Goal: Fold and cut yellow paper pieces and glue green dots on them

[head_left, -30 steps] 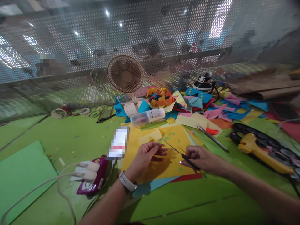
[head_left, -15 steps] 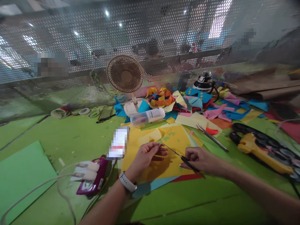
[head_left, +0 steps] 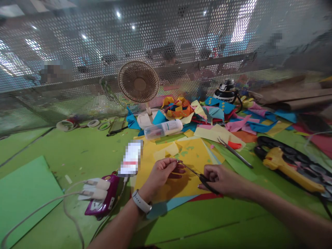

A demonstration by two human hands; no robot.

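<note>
My right hand [head_left: 216,180] is closed around the dark handles of a pair of scissors [head_left: 202,178]. The thin blades point left, their tips close to the fingertips of my left hand [head_left: 168,168]. Thumb and index finger of that hand are pinched together on something too small to make out, while the other fingers are loosely curled. Below both hands lies a stack of yellow paper [head_left: 166,190], sprinkled with small green scraps [head_left: 187,150]. Light blue paper [head_left: 166,209] and red paper [head_left: 204,196] stick out under its near edge.
Left of the stack are a phone [head_left: 131,158] and a purple power strip [head_left: 106,193] with cables. Tweezers [head_left: 236,152] and a yellow glue gun [head_left: 293,169] lie to the right. Behind stand a fan [head_left: 138,83], a clear bottle lying down [head_left: 163,129] and folded coloured paper [head_left: 178,108].
The scissors have turned slightly in my right hand, and their handles look closer together. Their tips have dropped a little to the right. My left hand has hardly moved.
</note>
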